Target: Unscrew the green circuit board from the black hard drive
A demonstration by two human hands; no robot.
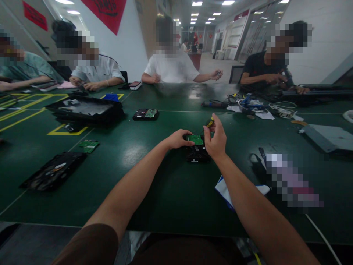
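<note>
A black hard drive [197, 152] with a green circuit board [196, 139] on top lies on the dark green table [154, 176] in front of me. My left hand [178, 139] is curled round the drive's left edge and holds it down. Just right of the drive, my right hand [216, 138] is raised with its fingers pinched on a small screwdriver with a yellow and black handle [210, 123], whose tip points down toward the board.
Another hard drive [145, 114] lies farther back. A black tray [82, 108], a loose green board [88, 146] and a dark flat part [52, 176] are at the left. Cables and tools [248, 103] sit at the back right. Several people sit across the table.
</note>
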